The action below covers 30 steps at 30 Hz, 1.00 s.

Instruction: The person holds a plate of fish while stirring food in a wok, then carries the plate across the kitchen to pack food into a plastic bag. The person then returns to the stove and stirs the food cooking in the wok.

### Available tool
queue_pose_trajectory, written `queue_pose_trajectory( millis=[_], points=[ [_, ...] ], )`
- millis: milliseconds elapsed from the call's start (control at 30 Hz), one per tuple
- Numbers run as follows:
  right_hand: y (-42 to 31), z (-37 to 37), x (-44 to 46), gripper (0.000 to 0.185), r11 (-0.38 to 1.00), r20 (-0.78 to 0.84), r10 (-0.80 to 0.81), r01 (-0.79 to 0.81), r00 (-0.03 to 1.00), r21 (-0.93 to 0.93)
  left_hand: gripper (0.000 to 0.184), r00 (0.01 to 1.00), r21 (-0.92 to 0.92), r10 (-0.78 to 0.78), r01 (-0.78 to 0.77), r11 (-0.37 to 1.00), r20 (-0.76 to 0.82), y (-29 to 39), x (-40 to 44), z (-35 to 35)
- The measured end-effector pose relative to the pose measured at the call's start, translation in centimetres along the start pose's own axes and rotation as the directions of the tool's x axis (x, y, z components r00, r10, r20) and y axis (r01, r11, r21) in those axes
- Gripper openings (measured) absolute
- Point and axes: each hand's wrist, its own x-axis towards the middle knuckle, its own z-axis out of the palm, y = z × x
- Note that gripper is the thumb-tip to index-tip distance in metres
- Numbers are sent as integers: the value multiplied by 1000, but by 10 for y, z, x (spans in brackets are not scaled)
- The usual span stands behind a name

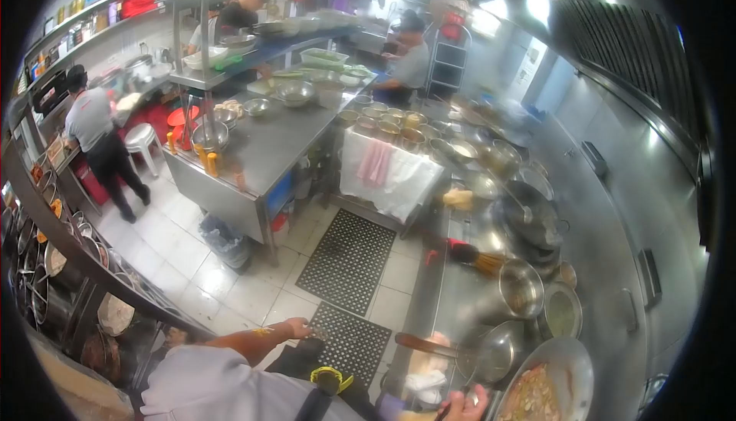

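Observation:
At the bottom edge, my right hand (464, 404) is closed around a metal handle beside a wide pan (571, 371) of chopped food; where the handle leads is partly cut off. My left hand (295, 329) hangs over the floor mat at the end of my bare forearm, its fingers loosely apart and holding nothing visible. A yellow and black watch-like item (331, 379) shows against dark cloth. Just beyond my right hand lie a crumpled white cloth (426, 381) and a wok-like pan (498, 350) with a wooden handle (425, 344).
Pots and a black wok (529, 214) line the range at right. A steel table (284, 141) holds bowls. Two rubber mats (345, 256) cover floor tiles. One person (96, 130) stands at the left counter, another (414, 61) at the back. Pans fill the lower left.

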Motion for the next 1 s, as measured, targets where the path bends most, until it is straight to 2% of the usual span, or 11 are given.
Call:
queue_pose_trajectory(
  millis=[100, 167, 233, 333, 433, 567, 600, 700, 733, 800, 1000],
  points=[
    [14, 20, 1, 51, 999, 89, -46, 45, 995, 15, 64, 992, -72, -120, 122, 990, 32, -39, -7, -32],
    [6, 46, 0, 51, 994, 76, -104, 105, 992, -12, 61, 976, 274, -155, 109, 956, 154, -85, 16, -46],
    [3, 75, 6, 51, 993, 80, -116, 116, 990, -3, 58, 943, 297, -320, 280, 913, 93, -111, 12, -62],
    [16, 117, 22, 52, 994, 129, -98, 91, 987, 61, 49, 903, 211, -428, 410, 887, 43, -152, 26, -100],
    [32, 173, 44, 52, 981, 208, -193, 186, 959, 55, 47, 861, 34, -508, 508, 861, 3, -173, 61, -144],
    [-26, 273, 45, 52, 997, 371, -66, 43, 926, 70, 53, 911, -54, -388, 384, 922, -139, -175, 123, -196],
    [-40, 296, 44, 53, 993, 393, -118, 97, 912, 72, 55, 920, -74, -353, 346, 935, -170, -176, 134, -200],
    [-49, 332, 62, 56, 996, 488, -10, 50, 873, -67, 57, 943, -136, -258, 233, 963, -211, -137, 115, -200],
    [-51, 350, 69, 56, 991, 519, -93, 127, 850, -31, 56, 945, -176, -247, 212, 961, -216, -142, 124, -200],
    [-49, 379, 80, 56, 991, 587, -85, 127, 805, -31, 56, 948, -248, -228, 171, 953, -223, -154, 129, -191],
    [-57, 437, 131, 56, 987, 743, -118, 159, 659, 16, 56, 880, -142, -475, 471, 871, 2, -194, 118, -182]
  ],
)
